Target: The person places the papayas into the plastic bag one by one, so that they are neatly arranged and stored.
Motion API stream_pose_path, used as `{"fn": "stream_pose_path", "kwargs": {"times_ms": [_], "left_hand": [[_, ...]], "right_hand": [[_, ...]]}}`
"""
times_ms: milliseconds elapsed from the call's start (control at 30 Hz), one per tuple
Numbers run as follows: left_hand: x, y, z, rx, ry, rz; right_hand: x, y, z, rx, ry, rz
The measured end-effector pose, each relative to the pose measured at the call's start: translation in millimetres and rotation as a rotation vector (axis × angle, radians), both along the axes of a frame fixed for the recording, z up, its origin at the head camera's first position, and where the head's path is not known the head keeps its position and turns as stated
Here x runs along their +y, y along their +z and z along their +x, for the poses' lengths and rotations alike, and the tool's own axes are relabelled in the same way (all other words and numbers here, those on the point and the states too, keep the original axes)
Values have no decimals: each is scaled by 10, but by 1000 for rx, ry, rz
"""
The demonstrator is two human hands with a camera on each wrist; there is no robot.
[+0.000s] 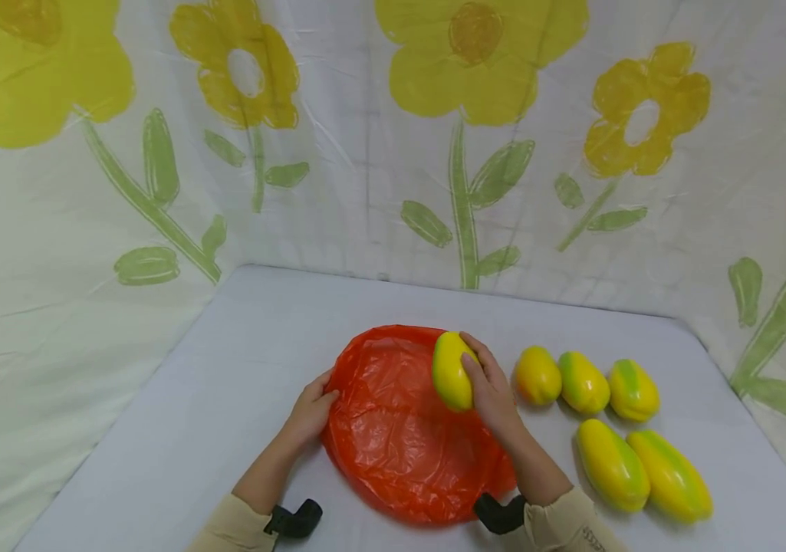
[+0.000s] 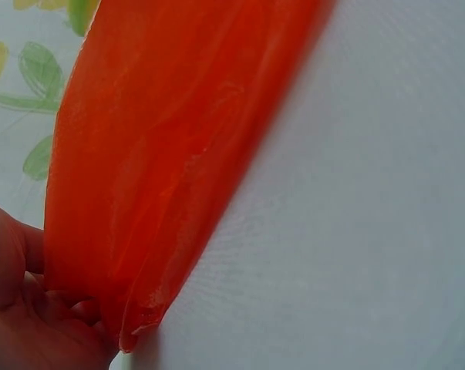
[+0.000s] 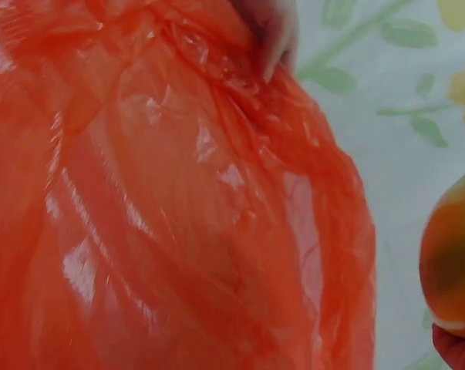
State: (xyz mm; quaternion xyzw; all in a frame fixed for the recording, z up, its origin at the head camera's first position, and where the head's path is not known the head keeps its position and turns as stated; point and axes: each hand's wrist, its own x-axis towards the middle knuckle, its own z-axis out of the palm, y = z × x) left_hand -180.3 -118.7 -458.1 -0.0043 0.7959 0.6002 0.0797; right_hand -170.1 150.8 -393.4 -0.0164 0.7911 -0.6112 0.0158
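A red plastic bag [image 1: 399,445] is spread wide on the table, its mouth facing up. My left hand [image 1: 313,410] grips its rim on the left side; the left wrist view shows the fingers [image 2: 70,308] curled at the bag's edge [image 2: 139,193]. My right hand [image 1: 492,387] holds a yellow-green papaya [image 1: 453,372] above the bag's far right part, thumb on the near side. In the right wrist view that papaya [image 3: 452,254] appears at the right edge, beside the crinkled bag [image 3: 178,200].
Several more papayas lie right of the bag: a back row with an orange-yellow one [image 1: 538,376] at its left end, and two longer ones [image 1: 613,464] nearer me. White cloth with painted flowers [image 1: 462,192] hangs behind the white table [image 1: 227,368].
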Motion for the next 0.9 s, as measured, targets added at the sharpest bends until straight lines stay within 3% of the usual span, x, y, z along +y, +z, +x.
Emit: {"fn": "stream_pose_path", "kwargs": {"times_ms": [367, 633, 900], "left_hand": [[-17, -13, 7, -9, 0, -15], [-5, -29, 4, -5, -3, -8], [-4, -19, 15, -16, -2, -4]], "right_hand": [[-475, -79, -240, 41, 1, 31], [-718, -138, -320, 42, 33, 116], [-883, -238, -367, 63, 78, 128]]}}
